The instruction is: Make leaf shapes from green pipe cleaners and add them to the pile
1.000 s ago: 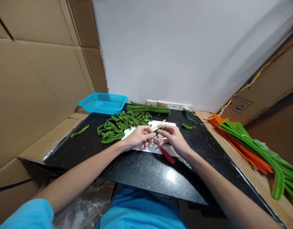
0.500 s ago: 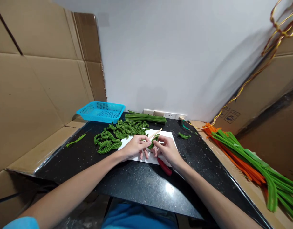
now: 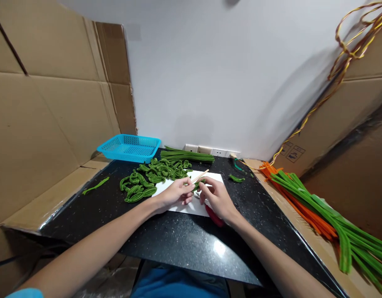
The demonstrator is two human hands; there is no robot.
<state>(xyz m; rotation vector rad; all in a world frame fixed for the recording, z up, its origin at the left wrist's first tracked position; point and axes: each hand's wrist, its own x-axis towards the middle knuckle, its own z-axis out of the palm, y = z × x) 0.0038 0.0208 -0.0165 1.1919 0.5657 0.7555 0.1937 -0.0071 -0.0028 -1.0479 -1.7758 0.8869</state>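
Observation:
My left hand (image 3: 175, 194) is closed in a pinch, with a thin wooden stick (image 3: 202, 174) slanting up and right beyond its fingertips. Between the two hands is a small green chenille stem piece (image 3: 198, 185), pinched by the fingers of my right hand (image 3: 220, 199). Its exact shape is partly covered by the fingers. Both hands are over a white sheet (image 3: 184, 209). Beneath my right hand lies a tool with a red handle (image 3: 214, 217); its metal part is mostly hidden. A heap of looped green chenille pieces (image 3: 138, 188) lies left of the sheet.
Behind the heap lies a bundle of straight green stems (image 3: 187, 156). A blue plastic basket (image 3: 129, 155) stands at the back left. On cardboard at right are long green strips (image 3: 321, 211) and orange ones (image 3: 303, 211). One green piece (image 3: 236, 179) lies right of the sheet.
My right hand's fingers have curled over the green chenille piece, which now lies flatter and is more covered. The view has shifted slightly; the stick remains in my left hand.

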